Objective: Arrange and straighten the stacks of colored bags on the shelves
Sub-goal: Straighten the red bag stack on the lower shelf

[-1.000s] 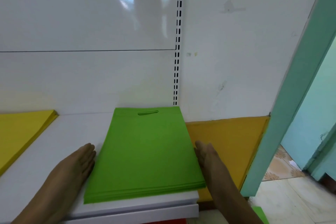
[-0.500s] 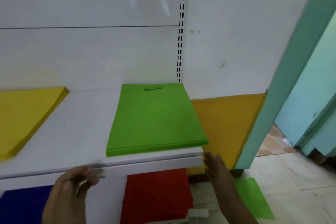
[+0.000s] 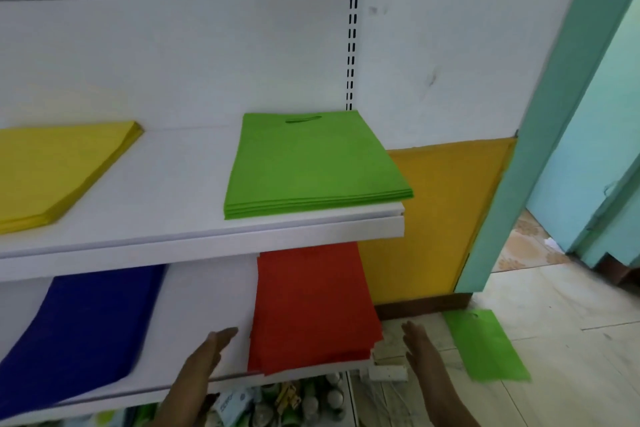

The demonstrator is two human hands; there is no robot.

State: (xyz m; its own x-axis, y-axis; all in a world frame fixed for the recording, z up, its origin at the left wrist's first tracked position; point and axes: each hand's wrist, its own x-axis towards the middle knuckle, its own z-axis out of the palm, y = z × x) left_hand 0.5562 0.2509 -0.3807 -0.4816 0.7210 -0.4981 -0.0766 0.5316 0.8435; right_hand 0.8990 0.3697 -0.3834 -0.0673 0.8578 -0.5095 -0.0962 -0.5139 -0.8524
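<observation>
A neat green bag stack [image 3: 311, 166] lies at the right end of the upper white shelf [image 3: 207, 239], with a yellow stack [image 3: 59, 166] at its left. On the lower shelf [image 3: 207, 298] a red stack [image 3: 311, 305] sits slightly fanned at its front edge, and a blue stack [image 3: 79, 329] lies to the left. My left hand [image 3: 207, 354] is flat, fingers straight, just left of the red stack. My right hand [image 3: 420, 343] is flat in the air to the right of that stack. Neither hand holds anything.
One loose green bag [image 3: 485, 345] lies on the tiled floor at the right. A white power strip [image 3: 388, 373] and bottles and packets [image 3: 277, 402] sit below the lower shelf. A teal door frame [image 3: 540, 149] stands at the right, beside a yellow wall panel [image 3: 443, 211].
Both hands left the sides of the green stack and dropped to the lower shelf, now flanking the red stack. The view tilted down, revealing the red and blue stacks and the floor.
</observation>
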